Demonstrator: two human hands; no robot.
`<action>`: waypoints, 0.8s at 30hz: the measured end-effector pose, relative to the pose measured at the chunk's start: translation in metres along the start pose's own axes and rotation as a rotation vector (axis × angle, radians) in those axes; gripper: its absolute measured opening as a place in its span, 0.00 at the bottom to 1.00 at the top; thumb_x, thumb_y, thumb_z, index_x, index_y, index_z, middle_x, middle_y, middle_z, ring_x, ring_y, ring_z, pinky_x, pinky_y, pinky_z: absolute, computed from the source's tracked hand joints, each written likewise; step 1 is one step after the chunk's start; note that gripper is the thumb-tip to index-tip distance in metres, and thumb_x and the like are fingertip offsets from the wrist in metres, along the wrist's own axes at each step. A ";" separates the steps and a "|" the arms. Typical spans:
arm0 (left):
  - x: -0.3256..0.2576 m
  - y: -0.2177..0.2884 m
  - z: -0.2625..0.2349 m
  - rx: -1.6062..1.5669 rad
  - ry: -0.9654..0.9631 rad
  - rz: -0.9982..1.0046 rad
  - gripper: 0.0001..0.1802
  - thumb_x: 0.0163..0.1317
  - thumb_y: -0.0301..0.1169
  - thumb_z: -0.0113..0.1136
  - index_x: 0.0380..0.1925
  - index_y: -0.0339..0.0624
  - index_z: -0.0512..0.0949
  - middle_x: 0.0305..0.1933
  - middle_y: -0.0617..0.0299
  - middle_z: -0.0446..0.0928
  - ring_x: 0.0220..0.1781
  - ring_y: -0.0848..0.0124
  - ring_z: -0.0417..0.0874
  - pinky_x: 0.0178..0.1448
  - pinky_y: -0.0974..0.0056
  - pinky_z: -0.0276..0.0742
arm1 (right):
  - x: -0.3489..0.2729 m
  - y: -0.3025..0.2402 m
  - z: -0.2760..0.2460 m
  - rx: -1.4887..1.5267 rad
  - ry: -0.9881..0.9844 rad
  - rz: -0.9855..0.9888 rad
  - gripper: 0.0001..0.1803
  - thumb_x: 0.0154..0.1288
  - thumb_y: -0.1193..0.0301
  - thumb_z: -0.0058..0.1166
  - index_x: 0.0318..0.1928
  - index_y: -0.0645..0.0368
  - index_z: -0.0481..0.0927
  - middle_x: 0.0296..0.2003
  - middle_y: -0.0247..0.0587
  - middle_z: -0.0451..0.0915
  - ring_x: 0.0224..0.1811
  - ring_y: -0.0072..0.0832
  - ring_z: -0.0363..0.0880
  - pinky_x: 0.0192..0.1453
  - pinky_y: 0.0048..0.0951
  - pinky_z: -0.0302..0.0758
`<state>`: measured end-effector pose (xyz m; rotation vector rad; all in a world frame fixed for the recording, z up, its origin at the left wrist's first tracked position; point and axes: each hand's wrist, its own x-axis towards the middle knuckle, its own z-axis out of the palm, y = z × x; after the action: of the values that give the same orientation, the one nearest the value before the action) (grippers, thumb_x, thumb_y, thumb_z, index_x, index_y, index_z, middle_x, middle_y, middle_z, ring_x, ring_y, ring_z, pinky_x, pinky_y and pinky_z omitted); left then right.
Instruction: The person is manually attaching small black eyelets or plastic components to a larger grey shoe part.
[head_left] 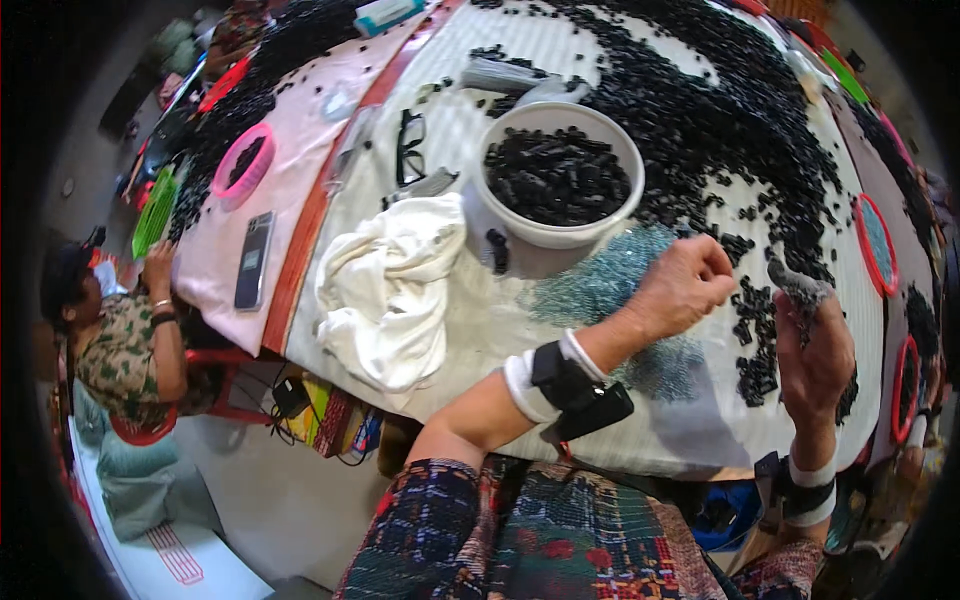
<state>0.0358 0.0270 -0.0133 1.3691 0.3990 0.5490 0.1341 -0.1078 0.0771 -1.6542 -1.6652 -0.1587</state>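
Observation:
Above a loose pile of tiny thin silvery pieces is my left hand, its fingers curled together in a pinch. Whatever they hold is too small to make out. My right hand is raised to the right of it, with grey fabric around a fingertip. Its thumb and fingers are closed, and a dark bit shows at their tip, too small to name. Small black plastic pieces lie between and beyond the hands. A white bowl full of similar black pieces stands beyond my left hand.
A crumpled white cloth, eyeglasses and a phone lie to the left. Black pieces cover much of the far table. A pink basket stands near another person seated at left. Red-rimmed trays line the right.

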 end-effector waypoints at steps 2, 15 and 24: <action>-0.001 -0.001 -0.002 0.083 0.018 0.053 0.12 0.51 0.33 0.64 0.29 0.36 0.75 0.26 0.61 0.76 0.27 0.76 0.76 0.30 0.70 0.73 | 0.015 -0.014 0.008 0.011 -0.073 -0.184 0.17 0.47 0.88 0.54 0.41 0.69 0.76 0.34 0.49 0.77 0.34 0.39 0.78 0.38 0.30 0.75; 0.002 0.000 -0.003 0.012 0.015 -0.003 0.09 0.58 0.30 0.60 0.33 0.35 0.74 0.25 0.62 0.78 0.24 0.78 0.77 0.23 0.74 0.72 | 0.012 -0.144 0.149 0.169 -0.825 -0.604 0.12 0.60 0.62 0.46 0.41 0.53 0.71 0.25 0.35 0.77 0.35 0.34 0.78 0.52 0.42 0.65; -0.006 0.019 -0.006 -0.108 0.104 -0.074 0.07 0.60 0.31 0.60 0.34 0.40 0.75 0.24 0.67 0.77 0.22 0.83 0.75 0.21 0.78 0.70 | 0.018 -0.118 0.073 0.617 -0.982 -0.497 0.12 0.57 0.68 0.49 0.42 0.59 0.69 0.34 0.41 0.76 0.36 0.38 0.76 0.40 0.39 0.70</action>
<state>0.0251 0.0303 0.0042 1.2206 0.4962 0.5741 -0.0002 -0.0681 0.0861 -0.8180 -2.4622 0.9789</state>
